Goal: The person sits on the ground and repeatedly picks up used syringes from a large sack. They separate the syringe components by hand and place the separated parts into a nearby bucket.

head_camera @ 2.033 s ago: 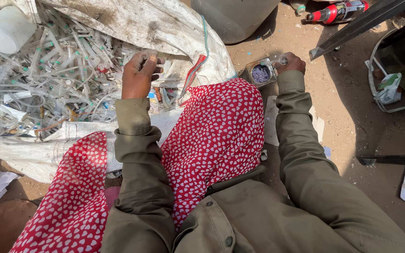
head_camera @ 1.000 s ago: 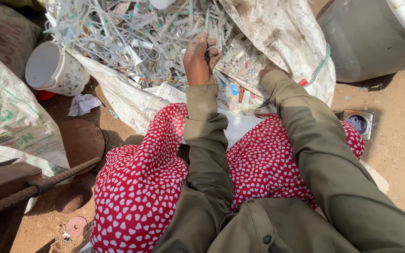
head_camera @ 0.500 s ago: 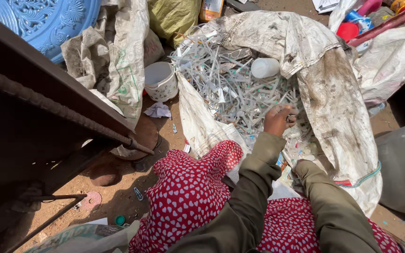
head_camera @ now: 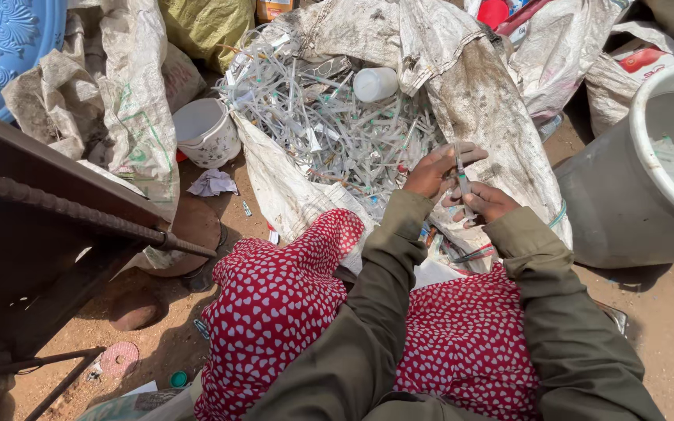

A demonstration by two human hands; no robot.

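Observation:
A dirty woven sack (head_camera: 501, 132) lies open in front of me, full of a heap of used plastic syringes (head_camera: 329, 125). My left hand (head_camera: 433, 170) and my right hand (head_camera: 487, 203) meet just above the sack's near edge, and both pinch one thin syringe (head_camera: 460, 175) that stands upright between them. A small white plastic bottle (head_camera: 374, 83) lies on top of the heap. My olive sleeves and the red dotted cloth (head_camera: 290, 304) over my lap fill the lower view.
A big grey tub (head_camera: 649, 179) with syringes in it stands at the right. A white bucket (head_camera: 206, 132) sits left of the sack. More sacks (head_camera: 118, 93) lie behind, a blue moulded panel (head_camera: 1, 39) at top left. A dark metal frame with a bar (head_camera: 64, 210) juts in from the left.
The view swung from the ground at my right to the sack ahead. My right hand left a small box on the ground and came in beside the left; both now hold a syringe.

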